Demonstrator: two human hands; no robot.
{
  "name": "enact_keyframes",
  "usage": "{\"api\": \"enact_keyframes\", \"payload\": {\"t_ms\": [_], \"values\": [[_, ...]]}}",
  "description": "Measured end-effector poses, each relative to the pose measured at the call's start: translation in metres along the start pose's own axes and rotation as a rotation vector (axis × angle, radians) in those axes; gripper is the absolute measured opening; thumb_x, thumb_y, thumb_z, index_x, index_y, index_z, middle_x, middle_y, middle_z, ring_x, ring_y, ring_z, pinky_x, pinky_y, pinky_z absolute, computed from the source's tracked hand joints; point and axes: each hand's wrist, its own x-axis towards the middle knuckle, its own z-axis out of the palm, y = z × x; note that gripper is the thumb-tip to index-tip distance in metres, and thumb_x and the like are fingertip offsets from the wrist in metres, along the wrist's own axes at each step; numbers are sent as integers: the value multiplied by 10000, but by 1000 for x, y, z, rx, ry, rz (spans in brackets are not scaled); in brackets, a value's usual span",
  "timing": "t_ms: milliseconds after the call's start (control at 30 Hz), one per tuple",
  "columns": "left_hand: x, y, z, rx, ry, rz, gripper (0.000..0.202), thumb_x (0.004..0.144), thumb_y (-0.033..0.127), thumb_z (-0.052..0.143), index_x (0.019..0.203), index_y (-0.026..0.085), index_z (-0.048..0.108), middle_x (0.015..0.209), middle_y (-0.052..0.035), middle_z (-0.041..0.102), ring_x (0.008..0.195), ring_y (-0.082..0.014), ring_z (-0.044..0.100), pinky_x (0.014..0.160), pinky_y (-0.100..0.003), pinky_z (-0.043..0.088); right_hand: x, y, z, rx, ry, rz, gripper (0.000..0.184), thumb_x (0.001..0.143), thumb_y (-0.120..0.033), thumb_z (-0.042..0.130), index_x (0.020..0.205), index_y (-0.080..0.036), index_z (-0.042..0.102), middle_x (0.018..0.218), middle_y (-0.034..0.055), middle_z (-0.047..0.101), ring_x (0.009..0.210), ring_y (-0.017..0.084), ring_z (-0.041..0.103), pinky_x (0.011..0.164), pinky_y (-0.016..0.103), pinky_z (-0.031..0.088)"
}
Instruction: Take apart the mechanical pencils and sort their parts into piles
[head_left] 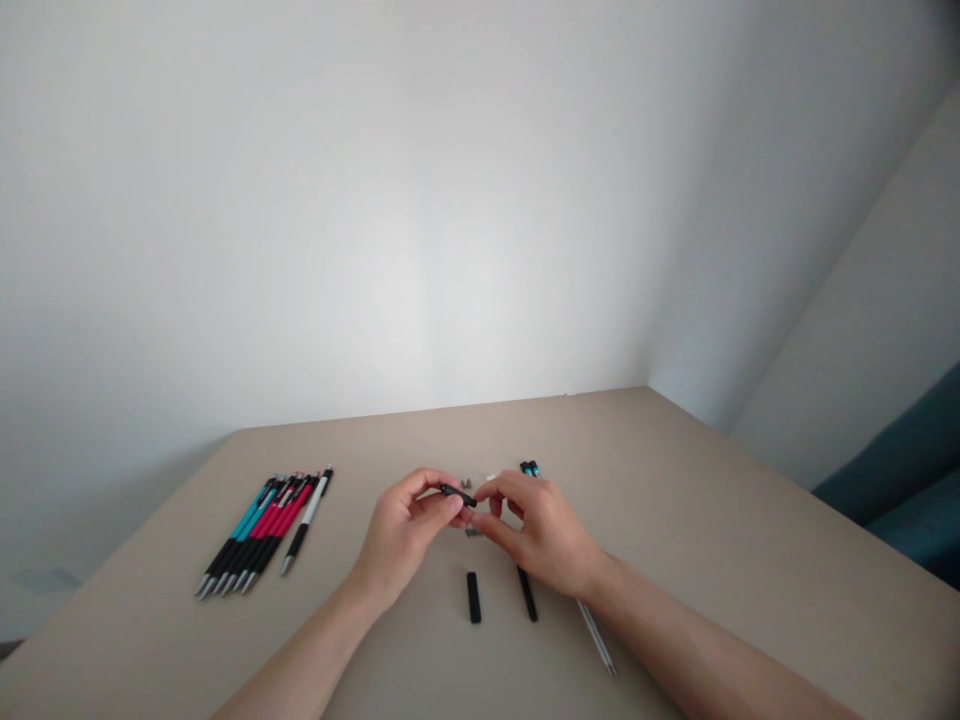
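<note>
Black pen piece (457,491), small and slim, is held in the air above the middle of the table (675,480) in the head view. The left hand (405,535) pinches its left end between thumb and finger, and the right hand (544,535) closes its fingertips on the right end. It looks light, stiff and smooth, so it would drop easily; a fingertip pinch at the ends suits it. Toward the near edge lie a black sleeve (473,597), a second black part (527,594) and a white barrel (598,638). A row of pens (262,528) lies toward the left edge. Tiny metal bits (466,483) sit just beyond the hands.
</note>
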Motion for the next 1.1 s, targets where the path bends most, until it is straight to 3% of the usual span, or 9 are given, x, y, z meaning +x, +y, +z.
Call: {"api": "enact_keyframes", "payload": {"t_ms": [167,400,633,767,933,1100], "values": [[-3,1,2,11,-49,23,189,753,277,664,882,142,636,717,-18,662,672,-150,628,690,-275,510,0,-2,-1,13,-6,-24,101,854,-259,578,860,-198,658,769,5,633,694,118,553,646,220,392],[5,-6,-5,420,61,150,166,788,274,592,892,167,665,846,-40,666,748,-156,596,655,-240,460,1,5,5,-61,34,31,115,824,-199,574,902,-203,658,797,14,650,716,142,575,662,243,412],[7,-11,-5,603,35,151,153,769,271,590,857,192,685,804,-26,668,650,-143,573,592,-243,447,3,7,6,-94,34,48,137,838,-223,559,912,-218,674,806,13,656,724,144,590,666,247,418],[8,-14,0,611,54,126,231,731,264,624,951,201,651,767,-3,674,580,-129,544,563,-240,442,5,8,11,-105,20,39,171,847,-249,569,978,-231,678,836,17,662,740,143,598,680,245,421],[7,-16,3,654,19,173,260,740,236,616,999,210,606,824,-11,695,651,-146,554,634,-260,453,8,4,12,-94,-21,41,156,850,-244,579,941,-212,702,848,35,663,754,148,604,689,242,428],[8,-13,4,770,21,236,161,739,223,617,893,210,664,828,-24,688,702,-168,558,674,-285,446,10,6,13,-82,-11,40,162,861,-252,565,919,-213,711,842,35,673,761,152,608,693,249,431]]}}
